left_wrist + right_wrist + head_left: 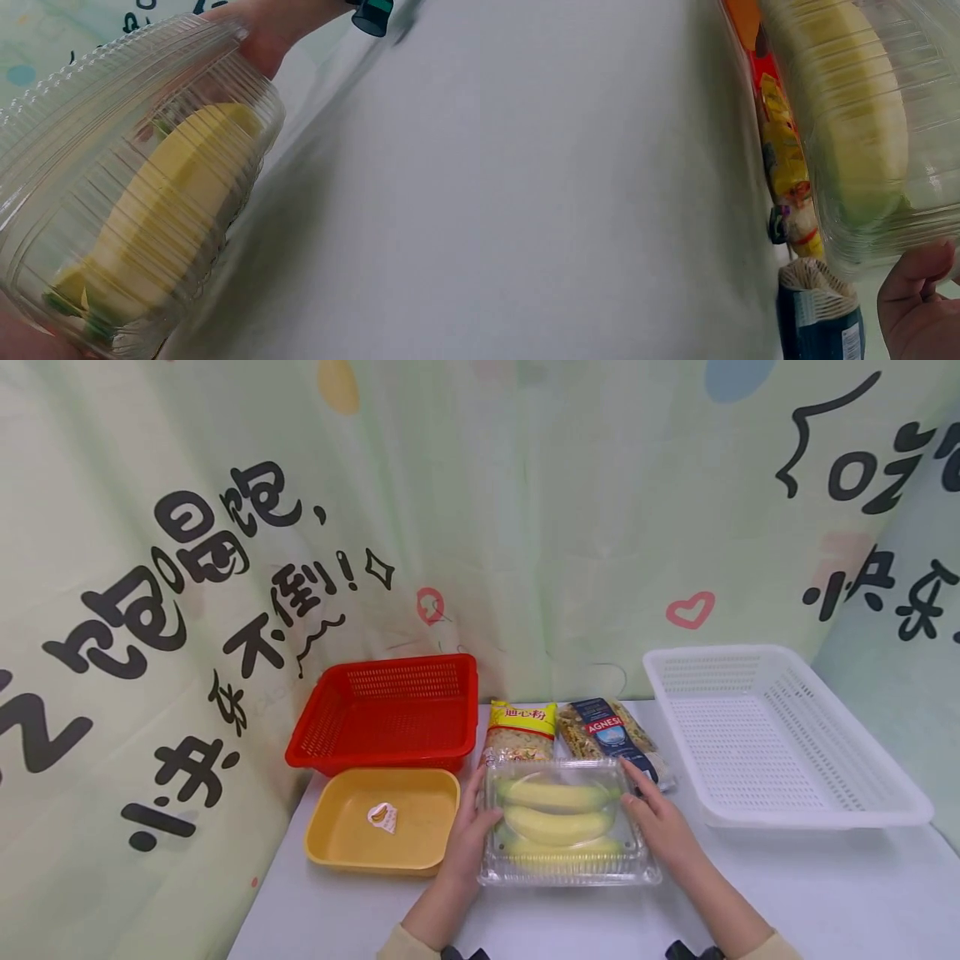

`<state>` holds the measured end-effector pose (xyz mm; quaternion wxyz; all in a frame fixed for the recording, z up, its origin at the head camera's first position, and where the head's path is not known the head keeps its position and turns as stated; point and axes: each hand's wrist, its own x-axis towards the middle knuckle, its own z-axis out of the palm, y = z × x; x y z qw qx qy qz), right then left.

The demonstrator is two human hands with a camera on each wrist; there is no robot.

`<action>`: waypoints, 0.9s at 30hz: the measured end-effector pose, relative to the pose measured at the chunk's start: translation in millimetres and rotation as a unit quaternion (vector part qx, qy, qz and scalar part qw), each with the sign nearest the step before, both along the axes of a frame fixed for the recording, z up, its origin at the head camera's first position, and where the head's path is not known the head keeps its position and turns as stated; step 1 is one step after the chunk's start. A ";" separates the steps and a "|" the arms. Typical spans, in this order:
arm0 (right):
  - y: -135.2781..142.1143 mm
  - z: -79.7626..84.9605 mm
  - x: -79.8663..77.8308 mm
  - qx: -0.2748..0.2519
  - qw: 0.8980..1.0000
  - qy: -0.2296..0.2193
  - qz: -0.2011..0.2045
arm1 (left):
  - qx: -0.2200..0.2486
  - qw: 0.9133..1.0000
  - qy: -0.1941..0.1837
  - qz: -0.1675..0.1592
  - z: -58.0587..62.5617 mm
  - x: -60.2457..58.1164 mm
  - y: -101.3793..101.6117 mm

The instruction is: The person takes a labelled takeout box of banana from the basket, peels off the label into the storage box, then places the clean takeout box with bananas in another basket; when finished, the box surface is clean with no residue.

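Note:
A clear plastic clamshell box (570, 872) with several yellow bananas (558, 827) inside is held between both hands, over the front middle of the table. My left hand (468, 831) grips its left side, thumb near the lid's edge. On the opposite side my right hand (660, 822) grips the box, its fingers partly hidden. From the left wrist view, the ribbed wall and one banana (172, 202) show close up, with shadow on the tabletop beneath. In the right wrist view, the right hand (922, 300) has its thumb and fingers at the box's corner.
A yellow tray (322, 839) with a banana sticker (384, 817) stands left, before a red basket (382, 735). Behind the box lie a yellow-topped pasta bag (521, 731) and a blue-labelled pasta bag (611, 731). The white basket (750, 752) is at the right; a curtain hangs behind.

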<state>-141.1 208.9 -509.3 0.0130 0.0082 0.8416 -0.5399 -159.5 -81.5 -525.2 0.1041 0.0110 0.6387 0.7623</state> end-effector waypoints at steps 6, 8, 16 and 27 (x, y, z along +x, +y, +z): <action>0.1 13.3 -8.4 0.007 1.000 0.004 0.001 | -0.017 1.000 -0.007 -0.002 17.8 -6.1 -3.4; -0.5 17.9 -11.8 0.002 1.000 0.012 0.004 | -0.023 1.000 -0.011 0.004 23.5 -9.0 -4.2; -5.9 43.3 -23.7 0.014 0.999 0.039 0.029 | 0.009 1.000 -0.006 0.023 43.9 -21.7 -11.0; -15.6 63.0 -24.5 -0.011 0.997 0.014 0.069 | 0.041 0.998 0.004 0.055 61.9 -31.9 -25.1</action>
